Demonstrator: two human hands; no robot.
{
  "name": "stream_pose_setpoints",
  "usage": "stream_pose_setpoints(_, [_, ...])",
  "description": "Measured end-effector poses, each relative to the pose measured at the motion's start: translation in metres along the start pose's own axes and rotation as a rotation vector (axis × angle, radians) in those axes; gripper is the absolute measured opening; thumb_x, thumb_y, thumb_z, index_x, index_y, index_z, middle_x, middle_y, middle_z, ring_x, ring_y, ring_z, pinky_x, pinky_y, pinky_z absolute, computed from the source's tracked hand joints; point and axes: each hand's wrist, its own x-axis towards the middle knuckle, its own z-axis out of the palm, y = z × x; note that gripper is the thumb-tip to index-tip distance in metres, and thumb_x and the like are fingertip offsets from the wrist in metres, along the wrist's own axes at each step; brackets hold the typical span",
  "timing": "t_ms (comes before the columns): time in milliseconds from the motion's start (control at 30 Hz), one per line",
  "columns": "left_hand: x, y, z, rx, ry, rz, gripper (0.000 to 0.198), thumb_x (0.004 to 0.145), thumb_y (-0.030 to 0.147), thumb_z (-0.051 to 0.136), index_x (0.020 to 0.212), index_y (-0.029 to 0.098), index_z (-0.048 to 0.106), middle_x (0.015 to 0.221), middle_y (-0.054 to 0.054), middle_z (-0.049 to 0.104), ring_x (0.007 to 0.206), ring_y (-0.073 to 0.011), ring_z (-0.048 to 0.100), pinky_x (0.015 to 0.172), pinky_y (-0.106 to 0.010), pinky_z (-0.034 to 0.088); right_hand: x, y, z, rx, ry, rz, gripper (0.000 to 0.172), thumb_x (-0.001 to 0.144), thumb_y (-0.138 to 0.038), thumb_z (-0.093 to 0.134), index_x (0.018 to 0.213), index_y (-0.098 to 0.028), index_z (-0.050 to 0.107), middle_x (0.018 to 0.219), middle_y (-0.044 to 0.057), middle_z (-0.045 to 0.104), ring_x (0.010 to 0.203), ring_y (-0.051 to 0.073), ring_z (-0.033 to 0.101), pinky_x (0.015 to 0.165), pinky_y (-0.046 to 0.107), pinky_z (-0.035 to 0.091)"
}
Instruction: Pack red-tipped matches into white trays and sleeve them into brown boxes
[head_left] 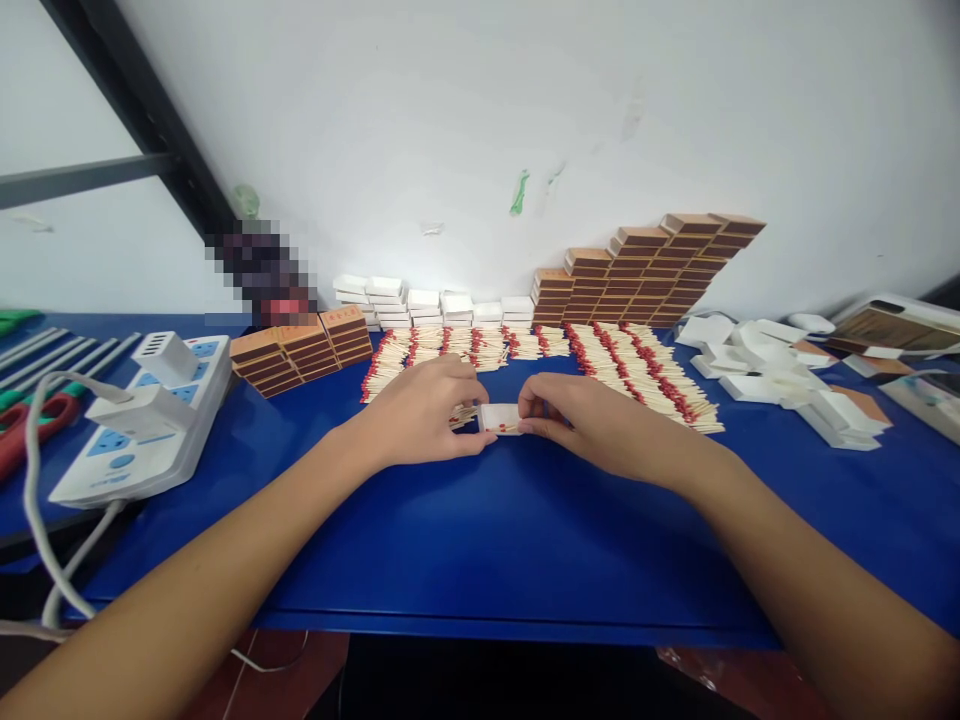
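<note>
A small white matchbox tray (501,417) with a few red-tipped matches in it rests on the blue table (480,540) between my hands. My right hand (592,420) pinches its right end with curled fingers. My left hand (427,408) is closed over a bundle of matches (463,413) at the tray's left end. Just behind lie rows of loose red-tipped matches (637,370).
Brown matchbox sleeves are stacked at the back right (652,270) and back left (304,350). White trays stand in stacks at the back (427,305) and lie scattered at the right (787,385). A white power strip (150,420) with plugs and cable lies at the left, beside red-handled scissors (30,425).
</note>
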Motion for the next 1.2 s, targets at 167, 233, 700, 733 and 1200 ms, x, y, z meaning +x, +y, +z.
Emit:
stream_pose_setpoints(167, [0.000,-0.002,0.001,0.000,-0.002,-0.005,0.026,0.090,0.041,0.076,0.101,0.017,0.077,0.093,-0.006,0.070,0.094,-0.0237,0.064,0.085,-0.037,0.050,0.000,0.000,-0.003,0.008,-0.023,0.017,0.013,0.103,-0.027,0.057,0.093,-0.024,0.065,0.092,0.001,0.071,0.081,0.019,0.061,0.071,0.031,0.042])
stream_pose_setpoints(233, [0.000,-0.002,0.001,-0.001,-0.004,0.002,0.025,0.090,0.040,0.076,0.100,0.018,0.077,0.092,-0.006,0.071,0.095,-0.0240,0.064,0.086,-0.038,0.050,0.000,0.001,-0.005,0.018,-0.015,0.016,0.014,0.103,-0.028,0.058,0.093,-0.024,0.066,0.092,0.001,0.072,0.081,0.019,0.062,0.070,0.032,0.042])
stream_pose_setpoints(700, [0.001,-0.009,0.003,-0.062,0.055,0.081,0.033,0.090,0.047,0.082,0.107,0.019,0.079,0.096,-0.007,0.073,0.094,-0.0231,0.065,0.086,-0.036,0.049,0.000,-0.007,0.007,-0.045,0.195,-0.072,0.011,0.105,-0.024,0.055,0.101,-0.022,0.065,0.110,0.006,0.064,0.089,0.021,0.063,0.078,0.035,0.046])
stream_pose_setpoints(733, [0.001,-0.010,0.004,-0.068,0.064,0.090,0.034,0.090,0.047,0.082,0.108,0.018,0.079,0.097,-0.007,0.073,0.094,-0.0231,0.065,0.085,-0.036,0.049,0.000,-0.007,0.008,-0.057,0.206,-0.076,0.011,0.105,-0.024,0.054,0.102,-0.022,0.065,0.111,0.007,0.063,0.089,0.021,0.063,0.079,0.035,0.046])
stream_pose_setpoints(1200, [-0.001,-0.040,-0.022,0.135,0.203,0.003,0.033,0.094,0.047,0.077,0.107,0.018,0.079,0.098,-0.009,0.073,0.095,-0.0242,0.065,0.082,-0.037,0.050,0.013,-0.051,0.050,0.008,0.250,-0.355,0.011,0.106,-0.027,0.061,0.106,-0.020,0.069,0.107,0.008,0.068,0.092,0.020,0.066,0.080,0.033,0.049])
